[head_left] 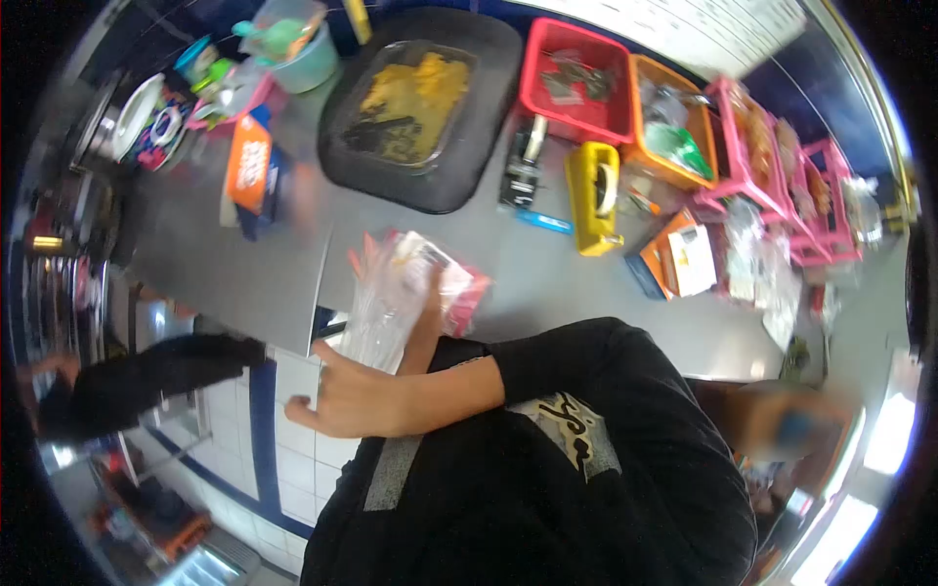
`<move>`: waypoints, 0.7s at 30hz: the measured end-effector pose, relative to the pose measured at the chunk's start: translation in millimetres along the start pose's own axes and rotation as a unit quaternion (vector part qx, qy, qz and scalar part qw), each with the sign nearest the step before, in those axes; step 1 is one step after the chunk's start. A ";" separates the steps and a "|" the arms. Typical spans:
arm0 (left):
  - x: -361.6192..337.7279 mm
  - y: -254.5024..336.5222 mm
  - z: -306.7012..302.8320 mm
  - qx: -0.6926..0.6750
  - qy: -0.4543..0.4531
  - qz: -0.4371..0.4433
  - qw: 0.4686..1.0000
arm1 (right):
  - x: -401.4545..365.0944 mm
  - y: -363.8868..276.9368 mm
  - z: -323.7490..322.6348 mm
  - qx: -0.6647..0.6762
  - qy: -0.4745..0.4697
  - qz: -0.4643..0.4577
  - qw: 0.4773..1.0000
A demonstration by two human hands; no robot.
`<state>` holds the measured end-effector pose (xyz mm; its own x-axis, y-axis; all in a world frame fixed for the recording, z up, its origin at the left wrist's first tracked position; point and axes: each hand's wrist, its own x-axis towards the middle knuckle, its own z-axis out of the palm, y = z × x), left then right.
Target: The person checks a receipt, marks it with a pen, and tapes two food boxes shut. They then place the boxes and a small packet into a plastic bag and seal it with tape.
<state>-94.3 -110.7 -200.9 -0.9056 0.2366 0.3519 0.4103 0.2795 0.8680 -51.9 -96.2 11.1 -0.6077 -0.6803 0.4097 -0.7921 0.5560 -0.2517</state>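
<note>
My right hand (pixel 357 396) crosses over my left forearm, its thumb and index finger spread apart with nothing between them. A clear plastic bag (pixel 376 313) lies over the counter's front edge, beside that forearm. My left hand (pixel 434 283) is at the bag's upper part, closed on the plastic; its fingers are mostly hidden and blurred. Pink and white packaging (pixel 467 298) shows just right of it, and small pinkish pieces (pixel 363 256) stick out at the bag's upper left.
The metal counter (pixel 391 210) bears a black tray (pixel 337 146) with a food container, a yellow tool (pixel 591 200), a blue marker (pixel 544 223), an orange-and-blue box (pixel 250 176), and red (pixel 532 88) and orange (pixel 718 156) baskets. Another person's dark sleeve (pixel 156 376) is at left.
</note>
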 end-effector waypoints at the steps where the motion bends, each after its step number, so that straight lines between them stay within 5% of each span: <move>1: 5.2 -5.8 1.3 0.002 0.010 0.002 1.000 | -6.2 1.0 -2.0 0.006 -0.037 -0.001 0.999; 2: 8.8 -10.7 3.4 0.003 0.012 0.006 1.000 | -16.8 5.7 -12.0 0.003 -0.036 0.015 0.999; 4: 13.1 -18.3 2.9 0.002 0.020 0.011 1.000 | -56.1 20.6 -43.7 0.014 0.141 0.080 0.987; 6: 17.3 -21.1 -1.5 -0.024 0.038 -0.004 0.999 | -98.9 47.6 -92.5 0.191 0.041 0.164 0.967; 7: 22.6 -23.2 -4.2 -0.051 0.052 -0.025 0.997 | -127.5 55.2 -87.8 0.164 0.071 0.214 0.960; 9: 42.9 0.0 -16.1 -0.238 0.139 -0.196 0.941 | -193.4 68.7 -55.4 0.121 0.127 0.302 0.937; 10: 52.9 24.6 -16.8 -0.332 0.198 -0.191 0.902 | -219.2 73.0 -39.4 0.107 0.153 0.340 0.922; 11: 71.3 74.1 -28.4 -0.453 0.216 -0.260 0.825 | -234.7 75.5 -18.6 0.100 0.162 0.349 0.918; 12: 76.6 68.6 -48.6 -0.536 0.076 -0.127 0.831 | -246.1 74.3 2.4 0.087 0.195 0.324 0.922; 14: 98.8 124.4 -64.4 -0.561 0.045 -0.145 0.814 | -241.3 75.2 18.4 0.085 0.272 0.227 0.931; 16: 109.7 191.3 -73.7 -0.599 0.017 -0.255 0.759 | -211.3 87.8 5.9 0.038 0.316 0.090 0.944; 17: 120.1 186.6 -77.3 -0.682 -0.097 -0.229 0.688 | -199.4 97.0 -2.1 0.068 0.347 0.071 0.933; 20: 124.9 229.9 -67.2 -0.642 -0.203 -0.284 0.683 | -186.6 123.0 -44.7 0.107 0.392 0.010 0.913; 21: 123.7 260.6 -56.5 -0.530 -0.057 -0.329 0.780 | -185.6 125.1 -60.2 0.126 0.395 -0.038 0.909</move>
<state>-105.4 -61.1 88.7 -0.8425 0.4648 -0.2722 -0.5124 -0.5357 0.6712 -34.9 128.3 -43.7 -0.3988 -0.1012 0.9114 -0.8787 0.3264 -0.3483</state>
